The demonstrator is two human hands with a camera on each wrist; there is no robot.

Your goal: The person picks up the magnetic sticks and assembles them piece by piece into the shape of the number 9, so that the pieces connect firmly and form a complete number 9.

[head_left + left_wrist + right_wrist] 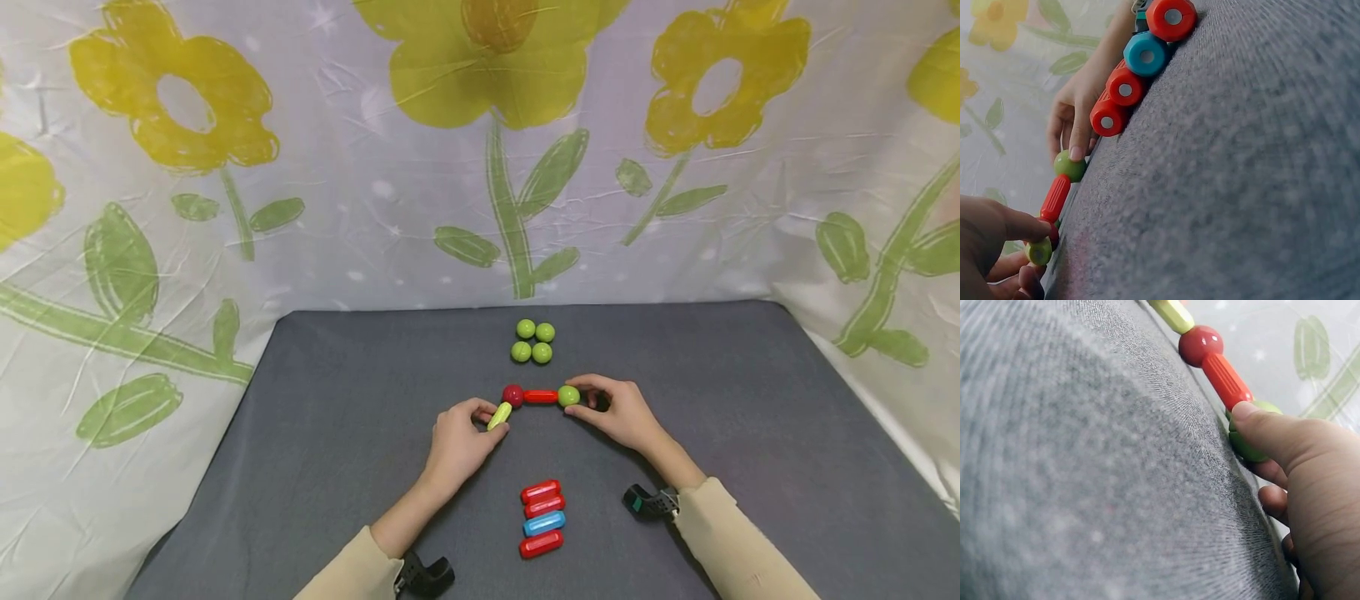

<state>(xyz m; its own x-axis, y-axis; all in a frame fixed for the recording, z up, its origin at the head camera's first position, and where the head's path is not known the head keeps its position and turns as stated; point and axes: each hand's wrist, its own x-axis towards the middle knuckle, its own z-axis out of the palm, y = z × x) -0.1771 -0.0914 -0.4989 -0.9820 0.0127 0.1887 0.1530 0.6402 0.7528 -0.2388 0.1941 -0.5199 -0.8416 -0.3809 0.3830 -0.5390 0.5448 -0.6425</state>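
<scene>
Backdrop: white cloth printed with yellow flowers point(480, 58) hangs behind and beside a grey surface point(315, 433).
Head view, chain: a red ball point(513, 394), a red rod point(541, 397) and a green ball point(568, 396) lie joined in a line mid-surface.
Head view, left hand point(459, 442): its grip pinches a yellow-green rod point(499, 415) whose far end meets the red ball.
Head view, right hand point(624, 412): fingers curl round the green ball at the chain's right end.
Head view, spares: four green balls point(533, 341) cluster beyond the chain; three red rods and a blue rod point(543, 523) lie side by side nearer the person.
Left wrist view: thumb and fingers close narrowly on the yellow-green rod point(1039, 251); the red rod point(1055, 197) runs on to the green ball point(1070, 167) under the right hand's fingertips point(1076, 152); the spare rods point(1125, 89) lie beyond.
Right wrist view: the thumb point(1266, 431) presses on the green ball point(1244, 445), with the red rod point(1227, 380), red ball point(1200, 344) and yellow-green rod point(1172, 314) in line past it.
</scene>
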